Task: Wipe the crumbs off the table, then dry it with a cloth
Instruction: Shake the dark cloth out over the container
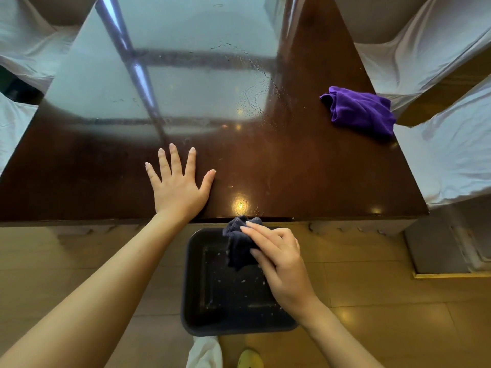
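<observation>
The glossy dark wooden table (305,160) fills the upper view, with wet streaks and droplets near its middle. My left hand (178,184) lies flat on the table near the front edge, fingers spread, holding nothing. My right hand (279,258) grips a bunched dark cloth (240,243) just below the table's front edge, over a black bin (196,301) on the floor. Pale crumbs (243,281) lie scattered on the bin's bottom. A crumpled purple cloth (361,111) rests on the table near its right edge.
Chairs in white covers (446,144) stand along the right side, and others (24,49) along the left. The floor (385,301) is light wood. A table leg base (438,251) stands at the right. A yellow shoe (249,358) shows at the bottom.
</observation>
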